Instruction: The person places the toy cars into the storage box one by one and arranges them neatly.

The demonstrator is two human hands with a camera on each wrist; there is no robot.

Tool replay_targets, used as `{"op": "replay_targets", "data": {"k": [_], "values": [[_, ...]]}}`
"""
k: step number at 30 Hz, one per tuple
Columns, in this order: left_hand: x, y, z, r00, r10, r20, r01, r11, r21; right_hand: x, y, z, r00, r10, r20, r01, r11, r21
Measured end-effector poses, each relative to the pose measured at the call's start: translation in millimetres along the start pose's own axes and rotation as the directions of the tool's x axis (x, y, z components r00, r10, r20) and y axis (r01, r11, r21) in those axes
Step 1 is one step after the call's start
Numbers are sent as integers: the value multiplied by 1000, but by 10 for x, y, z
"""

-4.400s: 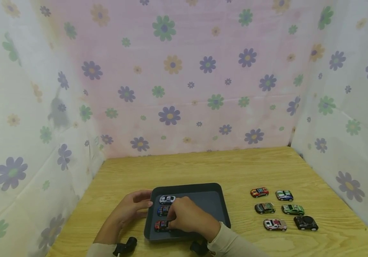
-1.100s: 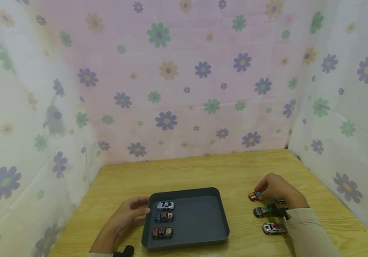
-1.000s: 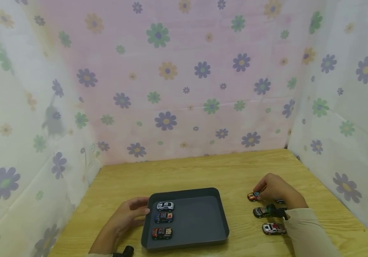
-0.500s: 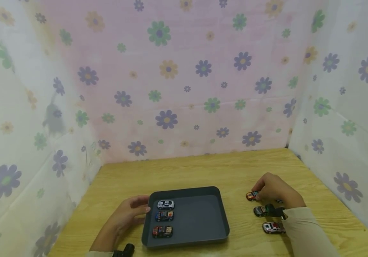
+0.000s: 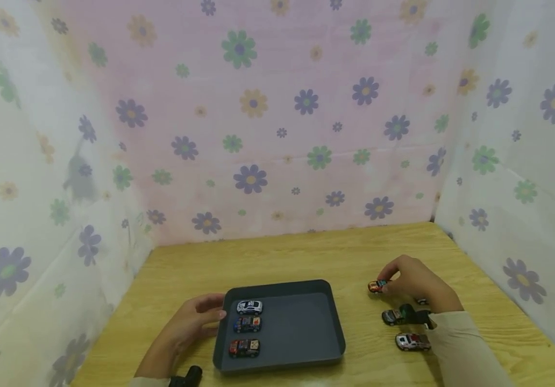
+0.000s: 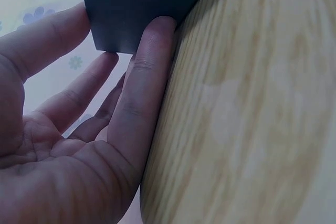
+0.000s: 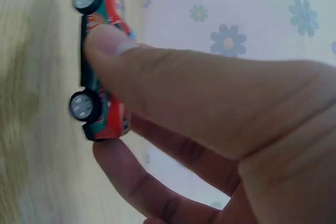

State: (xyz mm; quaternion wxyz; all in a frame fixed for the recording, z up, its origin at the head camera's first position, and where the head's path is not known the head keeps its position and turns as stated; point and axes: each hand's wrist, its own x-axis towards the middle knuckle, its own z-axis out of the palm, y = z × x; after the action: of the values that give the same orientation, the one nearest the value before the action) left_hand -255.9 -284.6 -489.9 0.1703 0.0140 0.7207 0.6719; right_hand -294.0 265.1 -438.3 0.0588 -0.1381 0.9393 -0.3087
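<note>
My right hand pinches a red and orange toy car, thumb on its side; in the right wrist view the toy car shows green lower parts, held just off the table. My left hand rests against the left side of a dark grey tray. In the left wrist view, fairly straight fingers touch the wall of the tray. Along the tray's left side stand a white toy car, a blue toy car and a red and black toy car.
Below the right hand stand a dark green toy car and a white and red toy car. Another toy car is mostly hidden behind that hand. Flowered curtains surround the wooden table.
My right hand left the tray and took hold of the red and orange toy car. Lately it has moved slightly left and up with it. The left hand stays at the tray.
</note>
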Motion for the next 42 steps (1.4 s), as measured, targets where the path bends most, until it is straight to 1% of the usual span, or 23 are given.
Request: {"op": "replay_targets", "data": {"k": [4, 9, 16, 22, 26, 31, 38, 42], "values": [[15, -17, 8, 1000, 13, -5, -13, 1000, 3, 13, -44, -10, 1000, -8, -16, 8, 1000, -1], [9, -54, 5, 1000, 7, -3, -7, 1000, -3, 23, -83, 35, 999, -21, -31, 21, 1000, -16], [13, -23, 14, 1000, 0, -14, 1, 1000, 9, 66, -192, 32, 998, -41, -49, 41, 999, -10], [10, -9, 17, 1000, 4, -6, -4, 1000, 10, 144, -325, 49, 995, -75, -69, 75, 997, -3], [1, -11, 17, 1000, 11, -16, -10, 1000, 17, 189, -437, 81, 990, -102, -92, 103, 995, 4], [-11, -7, 12, 1000, 7, -26, -6, 1000, 17, 239, -565, 136, 989, -121, -89, 125, 992, 34], [-12, -8, 9, 1000, 9, -17, -9, 1000, 12, 293, -712, 222, 989, -111, -103, 114, 993, 25], [-17, -14, 8, 1000, 11, -19, -11, 1000, 19, 326, -793, 266, 986, -125, -106, 128, 992, 18]]}}
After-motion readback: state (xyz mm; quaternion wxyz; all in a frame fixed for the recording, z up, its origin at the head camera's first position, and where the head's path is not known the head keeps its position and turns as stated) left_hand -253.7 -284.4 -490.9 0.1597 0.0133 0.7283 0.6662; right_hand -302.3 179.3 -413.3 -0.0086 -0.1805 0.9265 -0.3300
